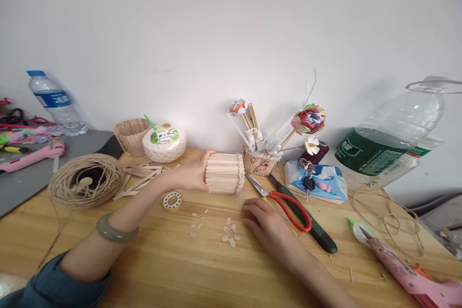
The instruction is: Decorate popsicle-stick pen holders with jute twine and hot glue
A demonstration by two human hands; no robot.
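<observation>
My left hand (193, 172) is closed around one end of a round pot of wooden craft sticks (224, 173), which lies on its side with a thin decorative trim around its right end. My right hand (265, 224) lies on the table with its fingers resting loosely and nothing seen in them. Just left of its fingertips are several cut-off stick ends (231, 233). Red-handled scissors (292, 209) lie to the right of that hand, partly over a dark green cutting tool (321, 236). A small tape roll (172, 200) sits below my left wrist.
A twine ball (108, 178), loose sticks (142, 183), a pleated paper cup (132, 135) and a white coconut (164, 144) stand left. Behind are a paper-flower holder (263, 161), a tissue pack (327, 185) and a large bottle (375, 151). A pink glue gun (404, 269) lies right.
</observation>
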